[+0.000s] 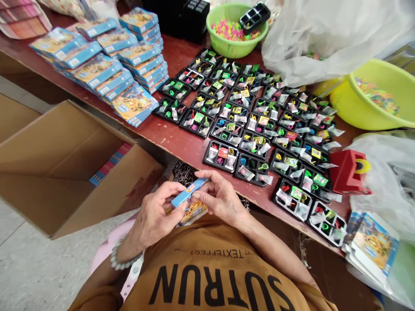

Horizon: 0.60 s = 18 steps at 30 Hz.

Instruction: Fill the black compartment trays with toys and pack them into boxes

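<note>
Close to my chest, both hands grip a small blue printed cardboard box (189, 192) with its narrow blue side facing up. My left hand (158, 211) wraps the box's left end, its thumb along the lower edge. At the other end, my right hand (220, 196) has its fingers and thumb closed on the upper right corner. Part of the orange picture on the box's face shows below the thumbs. Beyond my hands, black compartment trays (222, 156) filled with small colourful toys and wrapped pieces stand in rows on the red table (155, 134).
Stacks of blue boxes (97, 71) stand at the table's left. An open carton (65, 181) holding boxes sits on the floor. A green basket (236, 43), a yellow basin (372, 99), a red box (348, 172) and flat printed cartons (376, 246) lie to the back and right.
</note>
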### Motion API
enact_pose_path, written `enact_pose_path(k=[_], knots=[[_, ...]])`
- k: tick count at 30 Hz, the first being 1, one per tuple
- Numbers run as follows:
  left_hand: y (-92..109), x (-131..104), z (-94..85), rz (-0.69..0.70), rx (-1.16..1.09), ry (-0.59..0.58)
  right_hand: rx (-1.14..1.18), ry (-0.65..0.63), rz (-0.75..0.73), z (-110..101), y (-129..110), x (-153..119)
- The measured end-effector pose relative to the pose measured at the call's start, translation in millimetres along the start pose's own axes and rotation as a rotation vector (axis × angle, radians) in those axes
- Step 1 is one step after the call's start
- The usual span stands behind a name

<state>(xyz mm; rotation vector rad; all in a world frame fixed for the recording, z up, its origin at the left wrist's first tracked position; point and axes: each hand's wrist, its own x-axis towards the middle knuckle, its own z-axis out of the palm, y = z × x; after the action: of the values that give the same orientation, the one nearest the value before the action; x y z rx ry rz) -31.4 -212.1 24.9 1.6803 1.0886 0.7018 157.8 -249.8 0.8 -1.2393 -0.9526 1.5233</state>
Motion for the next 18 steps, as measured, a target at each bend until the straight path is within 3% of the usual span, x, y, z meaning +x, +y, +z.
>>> enact_pose_path(k=[4,10,15,18], knots=[[-4,-4,-0.4,0.051,0.024,0.035,0.019,-0.013,0.004,0,-1,-1],[-4,-8,-1.9,0.268,0.268,-0.055,0.039,-0.027,-0.032,-1,2,-1],[-4,-12,-0.7,0.048,0.266,-0.029,-0.058,-0.001,-0.060,-3,6,1],[-5,-13,-1.2,0.010,0.213,-0.033,-0.117,-0.003,-0.088,-1,6,1]])
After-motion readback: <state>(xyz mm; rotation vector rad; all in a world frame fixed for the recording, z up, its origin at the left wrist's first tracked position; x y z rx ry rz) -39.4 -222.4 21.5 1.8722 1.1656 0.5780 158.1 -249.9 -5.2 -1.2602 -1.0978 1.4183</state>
